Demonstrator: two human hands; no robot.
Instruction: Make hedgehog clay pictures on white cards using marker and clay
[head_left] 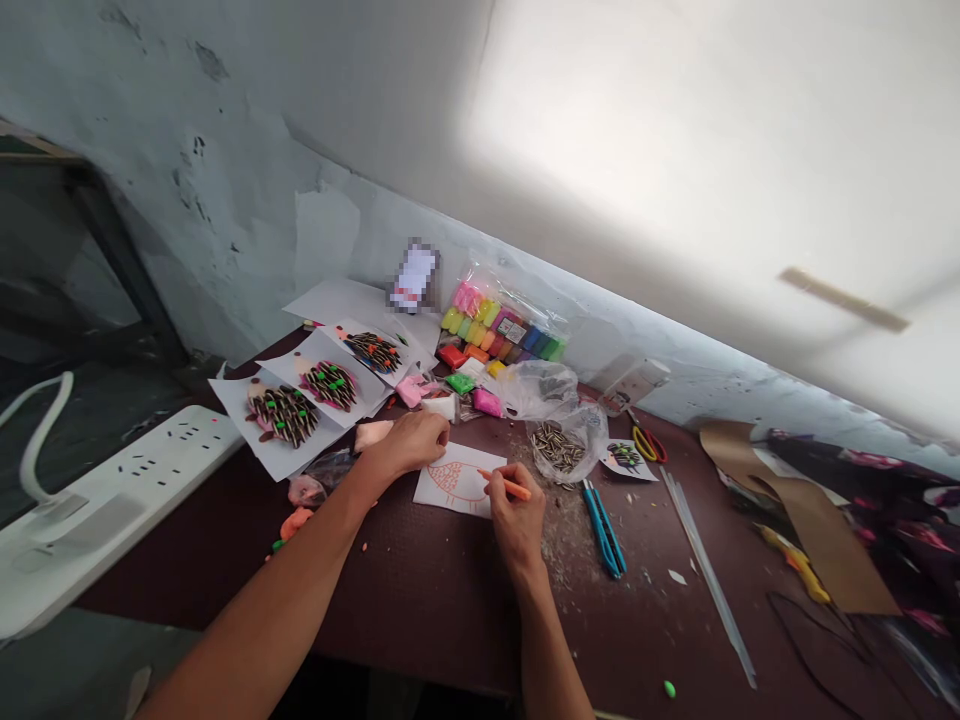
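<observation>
Two bare hands are working in my head view above a dark red-brown table (pixel 435 610). With my right hand (pixel 517 505) I am holding an orange pen (pixel 516 487), thumb and fingers pinching its barrel; its tip is pointing at the right end of an orange line drawing (pixel 452 482). The drawing is lying on a white card (pixel 472 505), flat on the table between my hands. My left hand (pixel 421 438) is resting at the card's upper left edge, its fingers curling inward and close together; I cannot tell whether they are pinching anything. A white packet (pixel 441 406) is sitting just behind those fingers, and a peach-coloured lump (pixel 373 434) is lying beside the left wrist.

Farther left, I am seeing three spiky figures (pixel 322 385) on white sheets. Behind the hands, a clear pack of coloured clay (pixel 510 325) is leaning by the wall. To the right of the card, an open plastic bag (pixel 592 430) is holding small striped pieces (pixel 556 447), and a blue-handled tool (pixel 604 532) is lying near my right hand. Red-and-yellow scissors (pixel 649 444) are resting beyond it.
</observation>
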